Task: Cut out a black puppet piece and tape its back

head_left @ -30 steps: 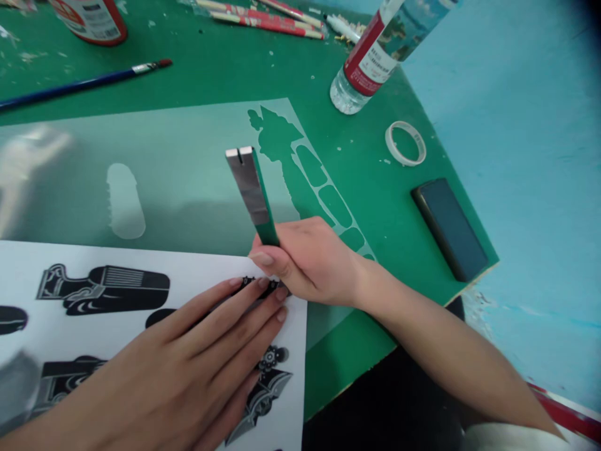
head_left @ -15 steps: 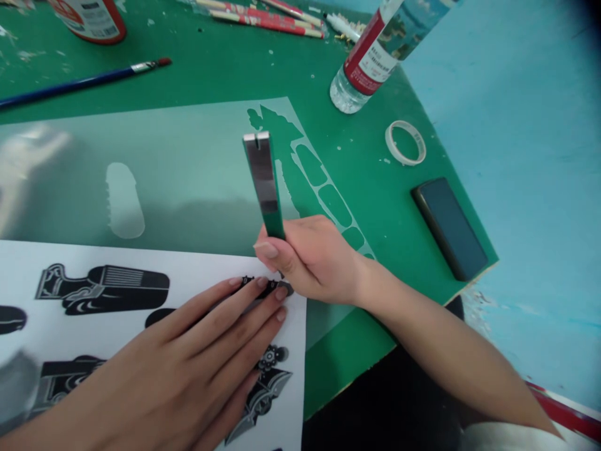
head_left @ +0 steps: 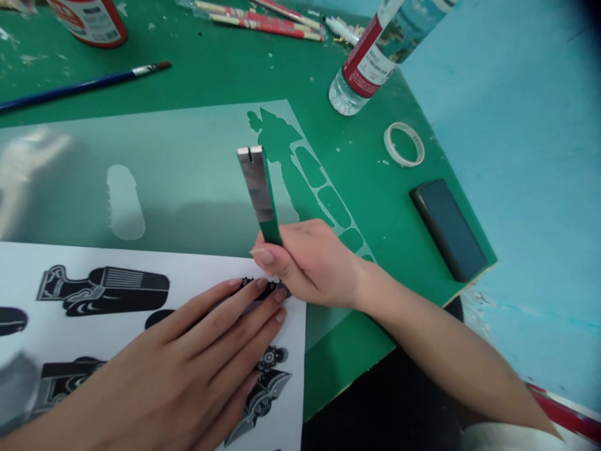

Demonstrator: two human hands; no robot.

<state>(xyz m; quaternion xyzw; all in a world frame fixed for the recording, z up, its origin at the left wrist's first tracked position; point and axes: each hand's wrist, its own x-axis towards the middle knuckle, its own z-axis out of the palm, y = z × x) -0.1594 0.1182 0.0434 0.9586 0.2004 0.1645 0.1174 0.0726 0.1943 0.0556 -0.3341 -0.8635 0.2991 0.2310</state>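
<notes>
My right hand is closed around a green and silver utility knife, held nearly upright with its tail end up. The blade end is hidden behind my hand and fingers, over the edge of a black printed figure. My left hand lies flat with fingers stretched out on a white sheet of paper printed with black figures. Its fingertips touch the figure beside the knife. Under the paper lies a translucent plastic sheet with several shapes cut out along its right side.
On the green table lie a paintbrush, red-wrapped sticks, a water bottle, a roll of tape and a phone. A red bottle stands at the back left. A loose cut piece rests on the plastic.
The utility knife's upper end has tipped slightly left and down as my right hand shifted a little left. My left hand stays in place.
</notes>
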